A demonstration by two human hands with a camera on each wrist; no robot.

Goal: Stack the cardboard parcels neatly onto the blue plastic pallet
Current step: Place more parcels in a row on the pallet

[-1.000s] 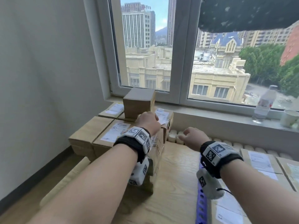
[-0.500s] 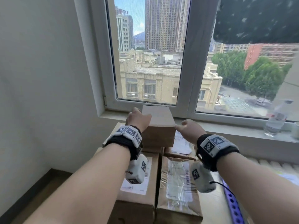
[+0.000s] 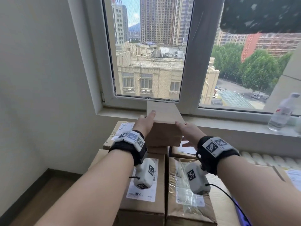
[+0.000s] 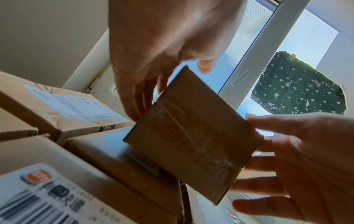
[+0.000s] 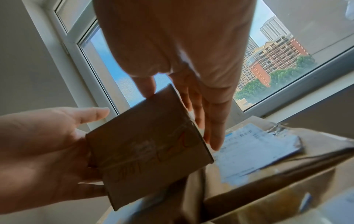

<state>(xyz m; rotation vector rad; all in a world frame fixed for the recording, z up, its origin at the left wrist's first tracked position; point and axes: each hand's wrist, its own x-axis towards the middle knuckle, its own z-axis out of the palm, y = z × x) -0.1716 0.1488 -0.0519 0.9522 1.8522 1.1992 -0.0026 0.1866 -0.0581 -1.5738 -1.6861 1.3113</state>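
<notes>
A small plain cardboard parcel [image 3: 162, 115] [image 4: 191, 136] [image 5: 149, 144] tops a stack of larger labelled parcels [image 3: 146, 185] below the window. My left hand [image 3: 145, 123] [image 4: 153, 45] lies flat against its left side, thumb over the top edge. Against the right side presses my right hand [image 3: 189, 131] [image 5: 182, 45], fingers straight and spread. Whether the parcel rests on the box beneath or hangs just above it, I cannot tell. A sliver of the blue pallet [image 3: 244, 217] shows at the bottom right.
The wall stands close on the left. Behind the stack run the window sill [image 3: 228, 126] and a plastic water bottle [image 3: 280, 113]. A white radiator [image 3: 260, 159] and more parcels [image 3: 290, 173] lie to the right.
Both hands went from loose fists near the stack up to the small top parcel and flattened against its sides. The head view swung left and closer to the stack.
</notes>
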